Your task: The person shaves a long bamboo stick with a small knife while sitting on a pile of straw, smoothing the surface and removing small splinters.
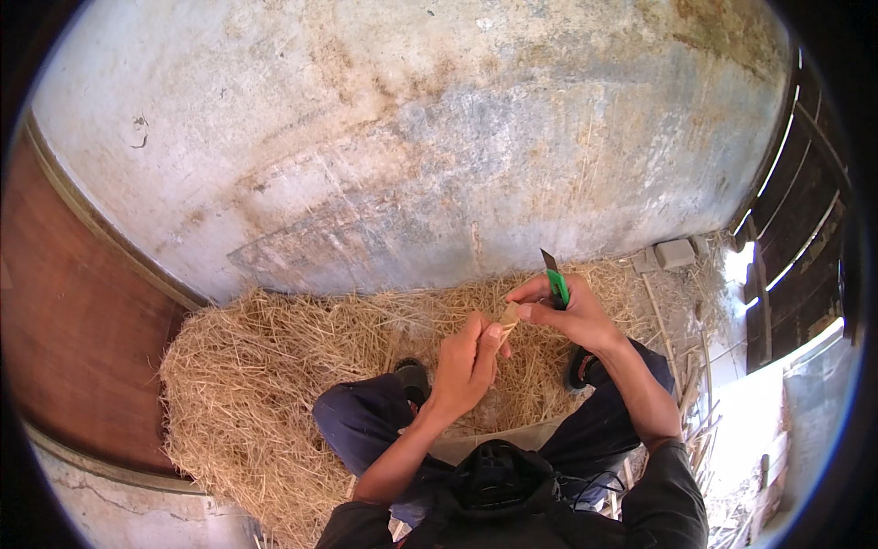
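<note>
Pale strip sits between my two hands, above the loose straw and between the bent knees. My left hand has its thumb and fingers clamped on the strip's lower part. My right hand keeps the green cutter closed in its grip, blade pointing up and away, while its thumb and index fingertip meet the strip's upper end; I cannot tell whether they pinch it or only rest there. I judge the strip very light, thin and dry, springy along its length, likely to crack or split if bent sharply, and not slippery. I'd hold it low across its flat faces with the left fingers, pressing lightly, and keep any right-hand touch to the tip, well clear of the bare blade.
</note>
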